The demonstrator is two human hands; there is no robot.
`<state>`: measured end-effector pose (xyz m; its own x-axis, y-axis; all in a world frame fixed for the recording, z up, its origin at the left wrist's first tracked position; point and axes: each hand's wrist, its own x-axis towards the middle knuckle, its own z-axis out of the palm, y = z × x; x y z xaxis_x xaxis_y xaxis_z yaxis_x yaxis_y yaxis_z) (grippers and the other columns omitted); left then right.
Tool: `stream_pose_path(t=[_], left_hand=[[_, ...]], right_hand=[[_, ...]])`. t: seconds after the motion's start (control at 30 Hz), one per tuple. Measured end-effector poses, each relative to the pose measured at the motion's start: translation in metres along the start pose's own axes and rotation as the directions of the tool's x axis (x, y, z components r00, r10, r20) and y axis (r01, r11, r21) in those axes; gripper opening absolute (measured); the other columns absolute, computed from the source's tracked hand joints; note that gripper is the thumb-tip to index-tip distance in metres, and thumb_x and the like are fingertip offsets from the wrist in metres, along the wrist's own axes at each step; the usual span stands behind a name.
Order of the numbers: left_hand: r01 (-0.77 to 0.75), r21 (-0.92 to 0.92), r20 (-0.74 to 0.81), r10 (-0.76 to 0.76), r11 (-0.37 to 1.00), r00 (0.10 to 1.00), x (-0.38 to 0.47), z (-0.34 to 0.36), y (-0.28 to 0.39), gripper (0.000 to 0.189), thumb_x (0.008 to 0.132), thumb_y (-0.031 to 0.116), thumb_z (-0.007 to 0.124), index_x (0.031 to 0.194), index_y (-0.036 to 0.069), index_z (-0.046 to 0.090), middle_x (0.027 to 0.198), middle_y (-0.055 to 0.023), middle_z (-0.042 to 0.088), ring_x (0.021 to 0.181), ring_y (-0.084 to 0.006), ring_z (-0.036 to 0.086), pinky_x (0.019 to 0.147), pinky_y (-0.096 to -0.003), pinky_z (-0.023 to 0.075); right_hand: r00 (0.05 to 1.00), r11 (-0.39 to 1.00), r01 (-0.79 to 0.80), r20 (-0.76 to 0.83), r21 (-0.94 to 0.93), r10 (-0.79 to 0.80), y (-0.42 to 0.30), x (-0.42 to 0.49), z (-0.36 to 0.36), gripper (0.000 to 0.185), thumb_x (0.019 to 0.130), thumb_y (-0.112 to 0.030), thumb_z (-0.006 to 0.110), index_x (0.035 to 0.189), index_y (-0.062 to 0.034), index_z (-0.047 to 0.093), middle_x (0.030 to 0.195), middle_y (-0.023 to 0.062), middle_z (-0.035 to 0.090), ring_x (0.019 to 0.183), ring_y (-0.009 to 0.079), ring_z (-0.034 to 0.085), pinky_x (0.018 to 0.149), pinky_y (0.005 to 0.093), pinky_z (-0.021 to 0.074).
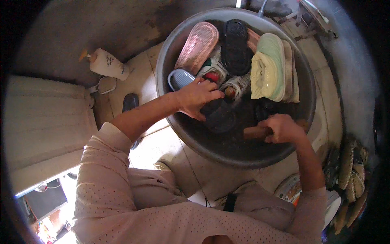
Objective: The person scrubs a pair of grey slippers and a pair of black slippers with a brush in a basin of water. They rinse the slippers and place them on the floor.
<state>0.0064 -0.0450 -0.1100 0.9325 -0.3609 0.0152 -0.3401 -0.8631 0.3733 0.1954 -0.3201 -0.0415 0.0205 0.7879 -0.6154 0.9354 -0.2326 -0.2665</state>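
Observation:
Before me is a large round basin [207, 152] with slippers and shoes in it. My left hand [201, 97] grips the near end of a black slipper [221, 117] low in the basin, with its thumb and fingers spread across it. In my right hand [281, 129] is a brown brush-like block [256, 133], blurred, so its bristles cannot be seen. Beyond my left hand lie a grey-blue slipper [181, 78], a pink slipper [199, 44] and white-laced shoes [214, 68]. A black slipper sole [235, 45] and a pale green and yellow padded slipper [268, 67] rest farther back.
A white pump bottle [106, 62] stands left of the basin on the tiled floor [149, 79]. One dark slipper [131, 103] lies below it. Worn shoes [352, 170] and a round tub [288, 186] are at lower right. A wooden stool [318, 16] stands at upper right.

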Motion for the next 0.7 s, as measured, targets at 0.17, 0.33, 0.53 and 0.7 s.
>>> stream_pose_path(t=[0.17,0.33,0.53,0.7], left_hand=[[0.098,-0.167,0.174,-0.069,0.981,0.982,0.022,0.026,0.02,0.11,0.048,0.036,0.087,0.141,0.019,0.031,0.132,-0.0141,0.042,0.124,-0.0339,0.04,0.103,-0.0506,0.0257],[-0.005,-0.149,0.089,0.018,0.989,0.996,0.036,0.057,0.006,0.115,0.045,0.043,0.087,0.143,0.026,0.029,0.135,-0.0148,0.039,0.125,-0.0333,0.039,0.104,-0.0509,0.0232],[-0.106,-0.08,0.018,0.108,0.991,0.994,0.037,0.06,-0.008,0.115,0.046,0.052,0.083,0.144,0.029,0.028,0.129,-0.0147,0.043,0.118,-0.0325,0.042,0.098,-0.0475,0.0269],[-0.061,-0.041,0.162,0.067,0.997,0.985,0.035,0.031,0.009,0.113,0.046,0.057,0.082,0.143,0.029,0.029,0.115,-0.0124,0.05,0.108,-0.0304,0.046,0.088,-0.0412,0.0292]], right_hand=[[0.972,0.981,-0.039,0.218,-0.19,0.081,-0.017,0.035,0.03,0.037,0.064,-0.025,0.074,0.099,-0.0142,0.069,0.093,0.0097,0.069,0.091,0.0298,0.066,0.076,0.0427,0.0519],[0.943,0.923,-0.057,0.282,-0.38,0.175,-0.022,0.051,0.054,0.033,0.065,-0.027,0.076,0.094,-0.0118,0.071,0.093,0.0079,0.069,0.09,0.0257,0.067,0.072,0.0409,0.0527],[0.945,0.913,0.051,0.316,-0.405,0.087,0.004,0.066,0.075,0.031,0.065,-0.027,0.077,0.093,-0.0129,0.071,0.092,0.0082,0.069,0.088,0.0279,0.067,0.071,0.0399,0.0529],[0.981,0.944,-0.111,0.12,-0.311,0.155,0.028,0.066,0.107,0.038,0.067,-0.027,0.075,0.099,-0.0096,0.066,0.09,0.0102,0.069,0.085,0.0284,0.067,0.071,0.0425,0.0531]])
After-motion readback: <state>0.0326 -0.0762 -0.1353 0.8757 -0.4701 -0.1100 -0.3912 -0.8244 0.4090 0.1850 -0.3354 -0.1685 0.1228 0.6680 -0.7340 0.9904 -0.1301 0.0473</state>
